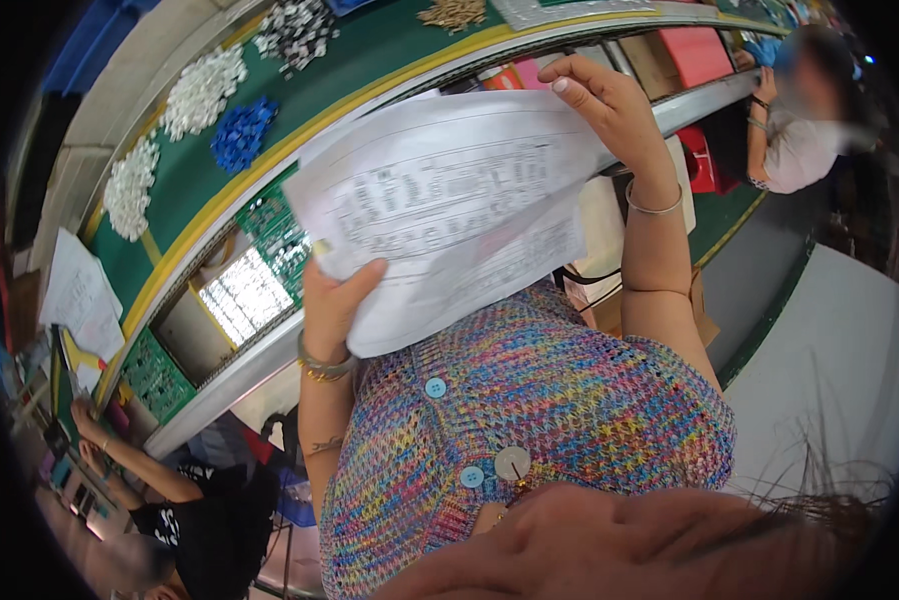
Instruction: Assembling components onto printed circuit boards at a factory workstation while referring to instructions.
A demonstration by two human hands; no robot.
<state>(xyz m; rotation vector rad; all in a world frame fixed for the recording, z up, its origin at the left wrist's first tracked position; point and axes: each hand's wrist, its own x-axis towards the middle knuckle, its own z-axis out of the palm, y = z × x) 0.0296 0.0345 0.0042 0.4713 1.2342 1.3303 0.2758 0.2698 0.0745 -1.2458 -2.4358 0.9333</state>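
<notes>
Several printed paper sheets (449, 200) hang in front of my chest, spread across the middle of the view. My left hand (334, 300) is closed on their lower left edge, its thumb lying over the top sheet and the other fingers hidden behind. At the upper right corner of the sheets is my right hand (604, 110), with fingers curled and the thumb close to the index finger at the paper's edge. The sheets bow between both hands, and a second sheet shows below the top one.
Beyond the paper runs a green conveyor belt (194, 205) with piles of white parts (204, 92), blue parts (242, 133), black-and-white parts (296, 35) and tan parts (451, 12). Green circuit boards (272, 228) lie on the near ledge. Co-workers sit at lower left (209, 530) and upper right (804, 150).
</notes>
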